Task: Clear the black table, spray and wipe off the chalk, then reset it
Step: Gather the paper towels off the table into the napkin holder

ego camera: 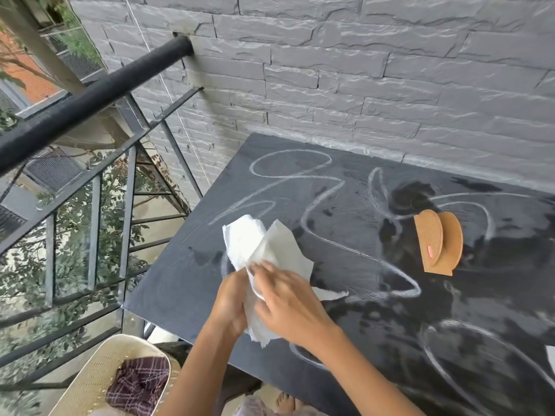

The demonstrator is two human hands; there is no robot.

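Note:
The black table (192, 283) carries looping white chalk lines (354, 250) and dark wet smears towards its right side. Both of my hands hold a crumpled white paper towel (270, 250) just above the table's near left part. My left hand (231, 301) grips the towel from the left and underneath. My right hand (288, 298) presses on it from the right, fingers closed on the paper. A brown wooden napkin holder (438, 244) stands upright on the table to the right of the towel, apart from my hands.
A grey stone wall (360, 70) runs behind the table. A black metal railing (90, 97) borders the left side, with a drop and foliage beyond. A cream perforated chair (99, 376) with a plaid cloth (138, 382) sits at the lower left. My bare foot (285, 402) shows under the table edge.

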